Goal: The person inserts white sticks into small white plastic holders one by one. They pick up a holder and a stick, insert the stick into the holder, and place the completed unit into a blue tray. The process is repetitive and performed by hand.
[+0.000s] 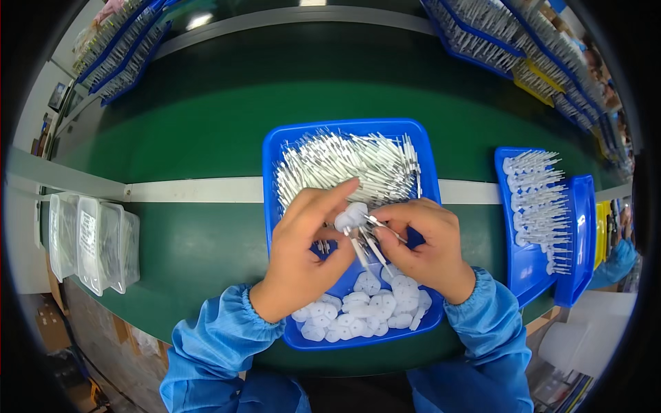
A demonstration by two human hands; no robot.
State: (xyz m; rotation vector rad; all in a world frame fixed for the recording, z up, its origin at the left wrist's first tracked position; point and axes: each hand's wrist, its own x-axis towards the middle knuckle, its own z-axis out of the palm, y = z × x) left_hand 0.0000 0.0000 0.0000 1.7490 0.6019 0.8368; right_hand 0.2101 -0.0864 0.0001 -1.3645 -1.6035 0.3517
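Note:
Over a blue tray [348,124], my left hand [297,249] grips a translucent white lobed plastic disc [352,216] between thumb and fingers, its index finger raised. Several thin white sticks [363,249] hang from this disc, pointing down toward the tray. At the disc's right edge, my right hand [435,242] pinches a thin white stick [383,227] with thumb and index finger. Loose white sticks [348,162] with dark bands fill the tray's far part. A heap of similar white discs [358,310] lies in its near part, below my hands.
On the right, a blue tray [521,272] carries rows of discs fitted with sticks, beside another blue tray [584,234]. Clear plastic boxes [96,242] stand at left. Stacked filled trays [482,38] rise at the far right and far left. A pale strip [200,192] crosses the green table.

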